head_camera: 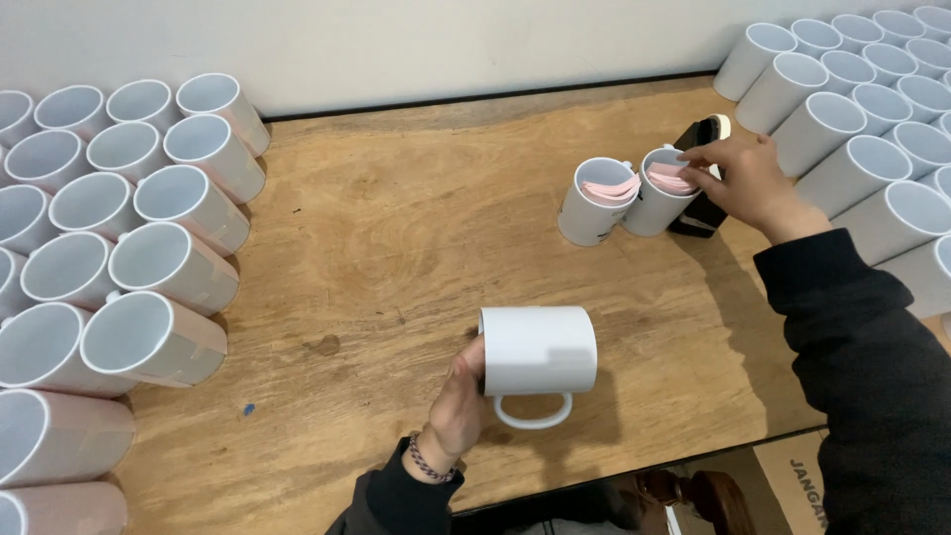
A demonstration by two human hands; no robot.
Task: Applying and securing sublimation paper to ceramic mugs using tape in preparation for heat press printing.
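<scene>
My left hand point(458, 401) grips a plain white mug point(540, 357) by its rim, holding it on its side above the wooden table point(396, 248), handle pointing toward me. My right hand point(748, 183) reaches over the right one of two upright white mugs point(662, 193), fingertips at its rim, where pink strips point(672, 178) are stuffed inside. The neighbouring mug point(592, 203) to its left also holds pink strips. A black device point(701, 213) stands just behind my right hand, partly hidden by it.
Several white mugs lie stacked on their sides at the left point(149, 258), mouths toward me. Another stacked group of white mugs point(872, 119) fills the right back corner. A light wall runs behind the table. A cardboard box point(792, 476) sits below the front edge.
</scene>
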